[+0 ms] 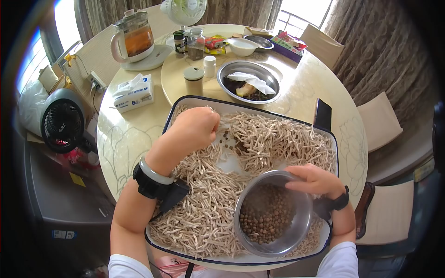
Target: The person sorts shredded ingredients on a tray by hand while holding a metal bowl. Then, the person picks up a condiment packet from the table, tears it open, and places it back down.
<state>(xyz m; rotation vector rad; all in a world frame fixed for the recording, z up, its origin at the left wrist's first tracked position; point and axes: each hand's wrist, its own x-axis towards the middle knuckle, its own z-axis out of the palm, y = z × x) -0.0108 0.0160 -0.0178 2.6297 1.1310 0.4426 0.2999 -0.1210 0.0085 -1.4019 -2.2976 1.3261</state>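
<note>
A large white tray with a dark blue rim (337, 157) holds a thick layer of pale dried strips (204, 204). Over its upper left part is my left hand (197, 127), fingers curled closed; what they hold, if anything, is hidden. Small brown round pieces (225, 139) lie on the tray floor just right of that hand. My right hand (315, 180) grips the rim of a metal bowl (301, 222) above the tray's lower right part. Many brown round pieces (266, 213) sit inside this bowl, gathered toward its lower left side.
Behind the tray stand a metal bowl with dark contents (223, 69), a lidded jar (193, 83) and a white bottle (209, 67). A tissue box (134, 95) is at left, a phone (323, 115) at right. Further back are a glass kettle (138, 39) and a fan (187, 9).
</note>
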